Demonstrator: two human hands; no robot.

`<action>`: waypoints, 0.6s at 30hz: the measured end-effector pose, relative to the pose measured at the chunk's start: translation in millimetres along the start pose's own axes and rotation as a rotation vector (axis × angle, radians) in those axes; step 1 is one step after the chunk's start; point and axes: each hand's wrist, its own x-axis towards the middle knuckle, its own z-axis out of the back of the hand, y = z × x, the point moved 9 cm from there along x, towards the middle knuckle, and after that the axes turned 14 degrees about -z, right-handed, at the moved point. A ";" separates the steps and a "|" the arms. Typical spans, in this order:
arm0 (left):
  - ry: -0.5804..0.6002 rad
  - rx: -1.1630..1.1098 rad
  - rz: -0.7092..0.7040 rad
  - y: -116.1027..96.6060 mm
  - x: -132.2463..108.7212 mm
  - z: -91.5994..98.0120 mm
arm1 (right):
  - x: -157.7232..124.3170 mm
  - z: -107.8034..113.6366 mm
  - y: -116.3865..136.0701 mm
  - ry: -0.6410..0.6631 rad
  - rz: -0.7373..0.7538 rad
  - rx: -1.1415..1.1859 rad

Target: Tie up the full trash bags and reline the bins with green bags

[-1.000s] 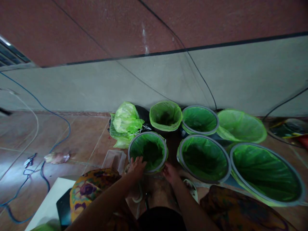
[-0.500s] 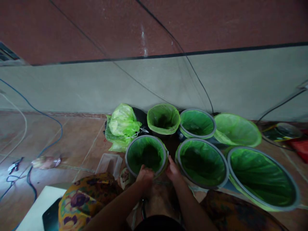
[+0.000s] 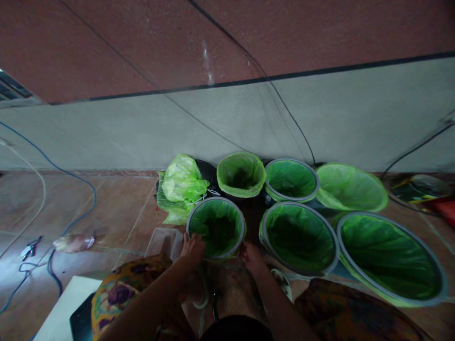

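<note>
A round bin [image 3: 243, 232] with a grey rim and a green liner stands between my hands. My left hand [image 3: 194, 247] lies at the bin's near left rim, its fingers spread over the edge. At the near right side of the same bin, my right hand [image 3: 250, 253] has its fingers bent against the outer edge of the liner; what they pinch is too small to make out. The liner is folded over the rim, and the bin's inside is dark.
Several other lined bins stand behind and to the right, including a grey-rimmed one [image 3: 302, 239]. A full green bag [image 3: 181, 177] sits back left, near a clear plastic tray [image 3: 164, 242]. Cables [image 3: 76, 220] cross the tiled floor at left.
My left hand has moved left along the near rim. My right hand has shifted slightly down along the bin's right side. The view has tilted a little.
</note>
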 end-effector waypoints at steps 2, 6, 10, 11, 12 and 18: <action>-0.030 -0.076 0.030 -19.1 9.0 5.1 | 1.5 -3.4 11.6 0.009 0.011 0.018; -0.110 -0.228 0.022 -64.8 37.7 8.5 | 2.0 -18.8 29.6 0.100 0.028 0.005; -0.058 -0.236 -0.006 -89.4 56.9 -4.3 | 3.8 -22.8 29.3 0.116 0.017 -0.018; -0.036 -0.232 -0.023 -92.1 58.6 -8.4 | 4.8 -21.4 26.3 0.114 0.003 -0.020; -0.021 -0.230 -0.040 -93.6 59.1 -12.1 | 5.6 -19.0 22.9 0.109 -0.010 -0.023; 0.027 -0.203 -0.080 -80.5 43.3 -27.9 | 7.2 -4.6 14.1 0.098 -0.007 -0.018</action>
